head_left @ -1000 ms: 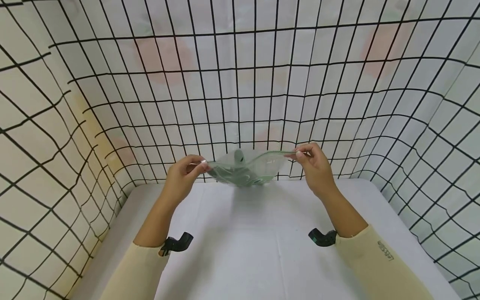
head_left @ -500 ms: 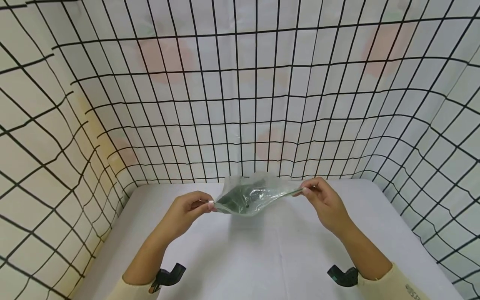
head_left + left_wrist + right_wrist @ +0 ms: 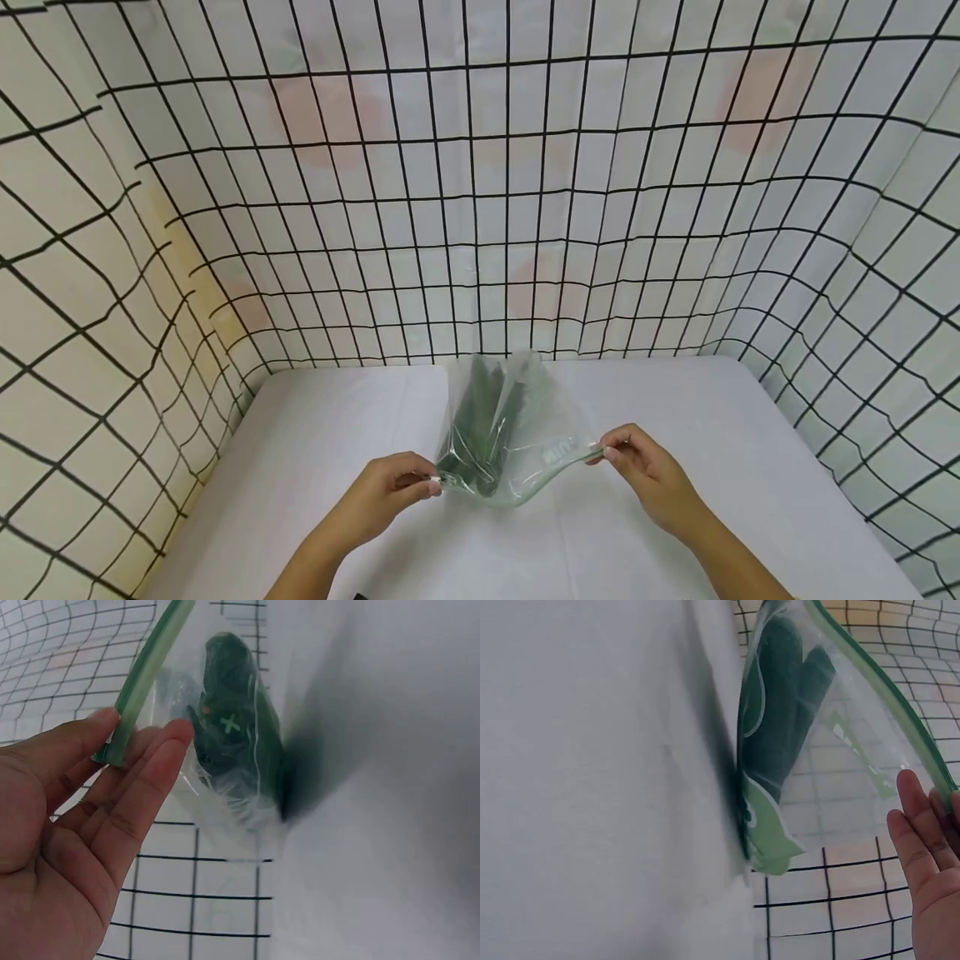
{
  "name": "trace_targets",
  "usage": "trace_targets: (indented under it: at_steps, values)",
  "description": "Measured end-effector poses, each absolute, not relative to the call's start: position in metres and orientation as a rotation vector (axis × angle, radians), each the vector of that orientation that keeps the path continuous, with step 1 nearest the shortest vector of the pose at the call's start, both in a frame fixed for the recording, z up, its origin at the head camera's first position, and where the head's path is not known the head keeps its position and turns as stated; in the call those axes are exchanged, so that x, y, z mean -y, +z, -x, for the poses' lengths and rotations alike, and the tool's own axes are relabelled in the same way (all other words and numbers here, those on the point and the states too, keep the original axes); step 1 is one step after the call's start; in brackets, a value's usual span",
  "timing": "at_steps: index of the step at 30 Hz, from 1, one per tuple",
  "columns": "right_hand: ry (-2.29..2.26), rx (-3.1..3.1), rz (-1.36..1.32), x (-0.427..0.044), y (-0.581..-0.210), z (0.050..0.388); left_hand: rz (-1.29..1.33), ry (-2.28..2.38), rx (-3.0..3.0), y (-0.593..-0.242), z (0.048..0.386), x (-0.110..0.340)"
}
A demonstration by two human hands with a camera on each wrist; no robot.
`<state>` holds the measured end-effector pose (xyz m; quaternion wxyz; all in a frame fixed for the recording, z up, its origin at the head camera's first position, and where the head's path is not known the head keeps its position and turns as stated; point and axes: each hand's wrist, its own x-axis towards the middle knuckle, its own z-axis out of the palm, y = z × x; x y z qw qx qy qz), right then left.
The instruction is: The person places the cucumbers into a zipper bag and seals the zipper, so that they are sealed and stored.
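A clear zip bag [image 3: 551, 421] with a green seal strip [image 3: 891, 690] lies at the middle of the table, its mouth toward me. Inside are dark green, long rounded items [image 3: 480, 417]; their kind is not clear through the plastic. In the left wrist view one dark green item [image 3: 232, 720] bears a pale cross mark. My left hand [image 3: 390, 490] pinches the left corner of the bag's mouth between thumb and fingers. The right corner is pinched by my right hand [image 3: 654, 479]. A light green print [image 3: 769, 832] shows low on the bag.
A white cloth covers the table [image 3: 315, 433]. Black wire grid [image 3: 510, 192] rises behind it and along both sides, with pale fabric bearing faint pinkish patches beyond.
Both hands have come down and toward me with the bag's mouth. The bag, earlier held up near the back grid, now slopes down over the table, showing more of its contents.
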<state>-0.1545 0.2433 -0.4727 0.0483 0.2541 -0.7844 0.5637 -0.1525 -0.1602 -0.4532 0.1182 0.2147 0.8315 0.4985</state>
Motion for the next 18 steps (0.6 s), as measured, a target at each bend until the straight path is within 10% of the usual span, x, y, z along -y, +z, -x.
trace_targets:
  at_steps: [18]
  values:
    - [1.495, 2.762, -0.888, -0.254, -0.527, 0.120, -0.637, 1.242, -2.447, -0.506, 0.135, 0.180]
